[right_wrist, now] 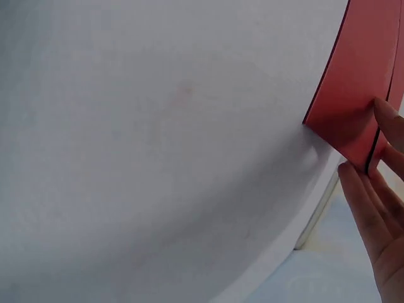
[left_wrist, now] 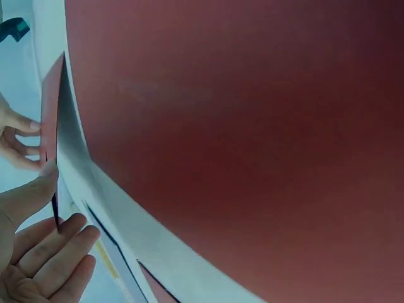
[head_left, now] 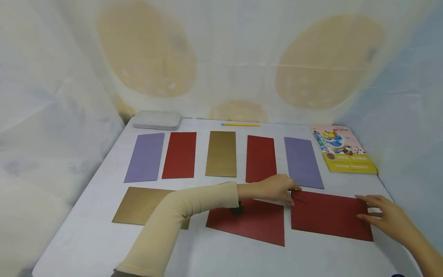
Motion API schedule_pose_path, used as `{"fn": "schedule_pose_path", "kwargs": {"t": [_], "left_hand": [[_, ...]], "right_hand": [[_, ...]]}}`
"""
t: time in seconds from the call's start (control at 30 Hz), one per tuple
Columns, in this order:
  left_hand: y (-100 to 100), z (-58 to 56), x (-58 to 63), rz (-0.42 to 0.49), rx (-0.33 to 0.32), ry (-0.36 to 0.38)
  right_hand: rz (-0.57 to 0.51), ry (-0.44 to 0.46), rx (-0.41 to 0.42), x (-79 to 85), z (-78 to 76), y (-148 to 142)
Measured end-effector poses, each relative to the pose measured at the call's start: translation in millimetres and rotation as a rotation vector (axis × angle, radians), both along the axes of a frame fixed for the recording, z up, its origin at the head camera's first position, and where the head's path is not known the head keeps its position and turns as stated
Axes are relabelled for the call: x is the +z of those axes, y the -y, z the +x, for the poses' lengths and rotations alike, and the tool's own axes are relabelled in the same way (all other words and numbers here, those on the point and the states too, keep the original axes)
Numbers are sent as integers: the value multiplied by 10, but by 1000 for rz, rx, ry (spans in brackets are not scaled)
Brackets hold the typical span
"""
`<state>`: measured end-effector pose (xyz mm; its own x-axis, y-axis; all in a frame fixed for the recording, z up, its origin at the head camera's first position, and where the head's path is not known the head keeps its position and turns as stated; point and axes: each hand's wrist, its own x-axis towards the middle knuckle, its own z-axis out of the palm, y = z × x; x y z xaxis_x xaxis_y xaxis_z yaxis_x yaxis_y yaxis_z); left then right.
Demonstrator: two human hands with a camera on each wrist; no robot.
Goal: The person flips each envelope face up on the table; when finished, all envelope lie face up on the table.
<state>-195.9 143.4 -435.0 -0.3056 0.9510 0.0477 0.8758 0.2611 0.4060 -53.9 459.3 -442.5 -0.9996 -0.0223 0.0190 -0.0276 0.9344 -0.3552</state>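
A red card (head_left: 328, 215) at the front right of the table is held at both ends. My left hand (head_left: 277, 187) pinches its left end near the upper corner. In the left wrist view the thumb of my left hand (left_wrist: 44, 252) lies on one face and the fingers are behind the card (left_wrist: 49, 113), which appears tilted up. At its right end, my right hand (head_left: 385, 215) grips the edge; the right wrist view shows thumb and fingers of my right hand (right_wrist: 379, 202) around the card's corner (right_wrist: 353, 95). Another red card (head_left: 256, 223) lies partly under my left forearm.
Along the back row lie purple (head_left: 145, 157), red (head_left: 180, 154), gold (head_left: 221, 154), red (head_left: 260, 157) and purple (head_left: 304, 161) cards. My sleeve covers part of a gold card (head_left: 138, 204). Behind are a grey case (head_left: 157, 120), a yellow pencil (head_left: 240, 124) and a book (head_left: 346, 150).
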Motion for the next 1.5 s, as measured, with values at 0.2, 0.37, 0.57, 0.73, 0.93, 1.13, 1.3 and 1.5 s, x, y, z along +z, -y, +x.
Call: {"fn": "schedule_pose_path", "kwargs": {"t": [0.2, 0.37, 0.57, 0.73, 0.93, 1.13, 1.3, 1.5], "left_hand": [[-34, -10, -61, -49, -1, -31], [-49, -31, -92, -54, 6, -67], [-39, -54, -107, -86, 17, -88], [52, -44, -131, -151, -18, -80], [173, 52, -166, -235, -148, -111], [194, 95, -148, -235, -167, -148], [229, 91, -131, -234, -181, -126], [360, 94, -117, -166, -191, -87]], "right_hand": [[-24, 145, -21, -29, -7, -12], [-23, 149, -7, -34, -7, -24], [4, 157, -10, -36, 1, -17], [80, 236, -5, -26, 68, 5], [97, 233, 46, -75, 173, 52], [111, 257, 46, -64, 146, 84], [113, 293, 31, -46, 148, 113], [105, 191, 50, 9, 199, 168]]}}
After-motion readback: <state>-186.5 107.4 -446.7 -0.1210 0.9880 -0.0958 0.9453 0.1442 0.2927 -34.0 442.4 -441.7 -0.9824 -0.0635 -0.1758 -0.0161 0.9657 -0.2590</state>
